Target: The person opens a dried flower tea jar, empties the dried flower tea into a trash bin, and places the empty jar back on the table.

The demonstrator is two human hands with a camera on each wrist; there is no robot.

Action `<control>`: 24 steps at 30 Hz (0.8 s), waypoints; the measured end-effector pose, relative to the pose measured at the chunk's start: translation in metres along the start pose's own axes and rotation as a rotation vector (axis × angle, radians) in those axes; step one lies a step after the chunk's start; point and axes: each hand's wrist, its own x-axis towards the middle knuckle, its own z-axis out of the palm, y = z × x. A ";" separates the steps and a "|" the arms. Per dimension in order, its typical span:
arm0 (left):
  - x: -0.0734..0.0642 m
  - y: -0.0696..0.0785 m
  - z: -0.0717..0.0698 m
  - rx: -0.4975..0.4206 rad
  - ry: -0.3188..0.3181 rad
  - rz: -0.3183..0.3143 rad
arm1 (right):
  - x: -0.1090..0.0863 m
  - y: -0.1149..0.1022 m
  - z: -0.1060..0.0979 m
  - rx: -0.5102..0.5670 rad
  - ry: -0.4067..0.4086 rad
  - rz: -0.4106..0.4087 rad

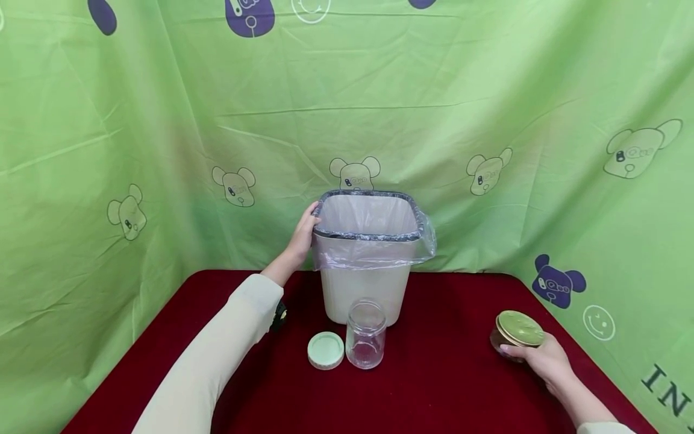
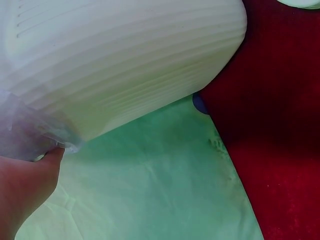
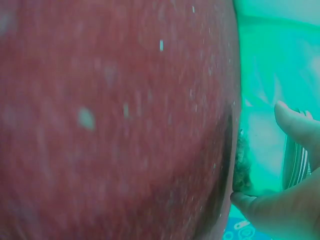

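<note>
My left hand (image 1: 305,232) grips the upper left rim of a white trash bin (image 1: 363,286), which stands upright at the back of the table. A clear bag (image 1: 368,256) lines the bin and hangs folded over its rim. In the left wrist view, the left thumb (image 2: 42,172) lies against the bag on the bin's ribbed side (image 2: 130,65). Over at the right, my right hand (image 1: 547,360) holds a short jar (image 1: 506,351) with dark contents and a gold-green lid (image 1: 520,327). Thumb and fingers (image 3: 295,125) straddle the jar in the right wrist view.
An uncapped glass jar (image 1: 365,340) stands in front of the bin. Left of it lies a pale green lid (image 1: 326,349). A small dark object (image 1: 279,314) shows beside the left sleeve. Green printed cloth (image 1: 282,78) hangs around the red-covered table (image 1: 434,380).
</note>
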 end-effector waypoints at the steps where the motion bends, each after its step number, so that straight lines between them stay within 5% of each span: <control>1: 0.000 0.000 0.000 0.001 0.002 -0.003 | -0.001 -0.002 0.002 -0.002 -0.009 -0.015; 13: -0.002 0.001 0.000 0.011 0.006 0.012 | -0.020 -0.037 0.037 0.144 -0.104 -0.204; 24: -0.004 0.002 0.000 -0.002 -0.016 0.016 | -0.042 -0.065 0.066 0.169 -0.190 -0.187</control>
